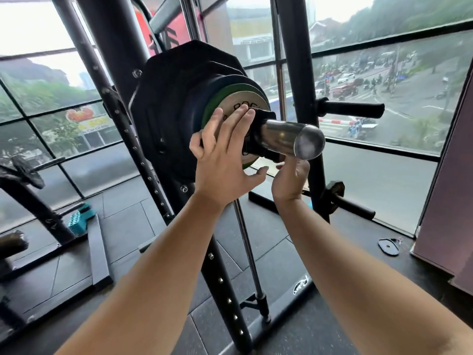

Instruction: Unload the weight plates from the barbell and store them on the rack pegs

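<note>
Plates sit stacked on the barbell sleeve, with a collar tight against the small green-rimmed plate. Left hand presses straight fingers on that plate's face. Right hand reaches from below, its fingers curled onto the collar's underside.

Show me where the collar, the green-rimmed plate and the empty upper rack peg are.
collar [257, 140]: head view, on its black body, right of the fingers.
green-rimmed plate [239, 97]: head view, on its metal face.
upper rack peg [350, 107]: head view, halfway along the bare peg.
</note>
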